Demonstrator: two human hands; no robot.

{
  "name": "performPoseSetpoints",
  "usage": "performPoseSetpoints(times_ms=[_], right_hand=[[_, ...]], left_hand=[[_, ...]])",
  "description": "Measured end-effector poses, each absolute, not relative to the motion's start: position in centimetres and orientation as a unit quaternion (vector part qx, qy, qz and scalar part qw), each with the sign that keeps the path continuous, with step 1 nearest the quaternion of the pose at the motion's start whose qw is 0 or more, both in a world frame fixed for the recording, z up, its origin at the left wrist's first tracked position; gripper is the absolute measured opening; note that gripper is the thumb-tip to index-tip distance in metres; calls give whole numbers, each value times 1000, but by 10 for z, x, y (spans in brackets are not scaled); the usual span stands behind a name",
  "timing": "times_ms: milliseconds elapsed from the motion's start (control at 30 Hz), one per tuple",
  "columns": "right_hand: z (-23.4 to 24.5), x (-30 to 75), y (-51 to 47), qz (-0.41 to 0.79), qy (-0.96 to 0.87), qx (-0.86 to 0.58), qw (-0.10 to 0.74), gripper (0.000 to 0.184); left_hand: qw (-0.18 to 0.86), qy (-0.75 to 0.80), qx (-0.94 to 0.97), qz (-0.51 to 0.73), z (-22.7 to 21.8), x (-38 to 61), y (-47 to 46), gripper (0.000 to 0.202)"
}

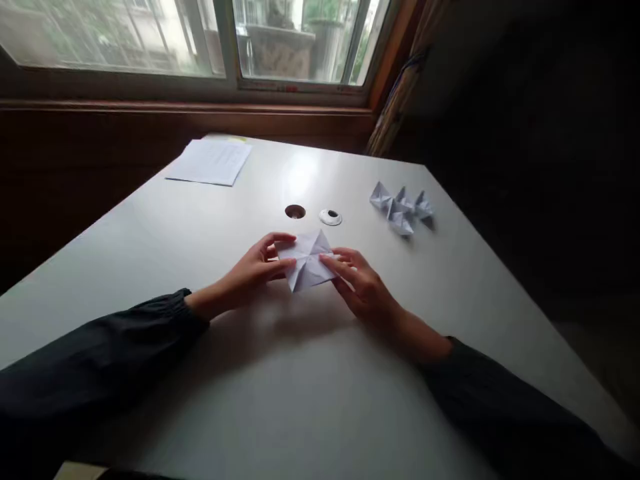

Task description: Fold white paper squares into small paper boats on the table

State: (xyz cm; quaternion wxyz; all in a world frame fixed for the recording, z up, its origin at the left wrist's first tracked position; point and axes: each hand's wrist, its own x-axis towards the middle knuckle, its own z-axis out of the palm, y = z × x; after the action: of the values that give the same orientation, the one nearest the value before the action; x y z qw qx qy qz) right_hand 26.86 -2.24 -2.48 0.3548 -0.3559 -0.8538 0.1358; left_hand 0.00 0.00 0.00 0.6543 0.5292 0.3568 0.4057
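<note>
**Count the hands?**
Two, both the person's own: the left hand (257, 267) and the right hand (363, 287), each coming from a dark sleeve.

**Held item?**
One folded white paper (306, 261), creased and pinched between both hands, near mid-table. Whether it touches the tabletop, I cannot tell.

**Finger state?**
Narrow on both sides. The left fingers (273, 250) curl around the paper's left side; the right fingertips (333, 261) press on its right side.

**Other paper items?**
Four folded paper boats (401, 207), clustered and touching, at the right of the white table (280, 407). One loose stack of printed sheets (210, 161) lies at the far left.

**Table fittings?**
Two, just beyond the hands: one round cable hole (295, 212) and, just beside it, one white ring-shaped grommet cap (331, 217).

**Beyond the table?**
One window (300, 40) and one striped curtain (395, 113).
</note>
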Motion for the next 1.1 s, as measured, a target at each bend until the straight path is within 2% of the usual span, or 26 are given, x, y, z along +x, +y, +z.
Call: performPoseSetpoints(times_ms=[133, 267, 500, 633, 800, 967, 1033, 1100], right_hand=[[-21, 265, -24, 90, -859, -369, 342, 54], [-15, 255, -25, 46, -859, -410, 303, 60], [0, 245, -26, -45, -864, -432, 255, 55], [2, 243, -28, -34, -884, -399, 243, 58], [-2, 239, -27, 4, -886, -363, 286, 50], [-3, 239, -27, 26, -880, -330, 342, 35], [-3, 239, -28, 21, -881, -321, 346, 35], [-4, 240, -29, 24, -883, -310, 351, 42]], left_hand=[[594, 345, 590, 424, 1, -1, 0, 41], [479, 361, 660, 452, -3, -2, 1, 24], [308, 363, 742, 473, -6, -3, 0, 30], [225, 351, 778, 470, -5, -4, -1, 39], [210, 316, 810, 447, -7, -2, -1, 56], [256, 346, 789, 439, -8, -1, 0, 77], [276, 349, 780, 440, -8, 0, 0, 80], [286, 352, 772, 445, -7, 0, 0, 78]])
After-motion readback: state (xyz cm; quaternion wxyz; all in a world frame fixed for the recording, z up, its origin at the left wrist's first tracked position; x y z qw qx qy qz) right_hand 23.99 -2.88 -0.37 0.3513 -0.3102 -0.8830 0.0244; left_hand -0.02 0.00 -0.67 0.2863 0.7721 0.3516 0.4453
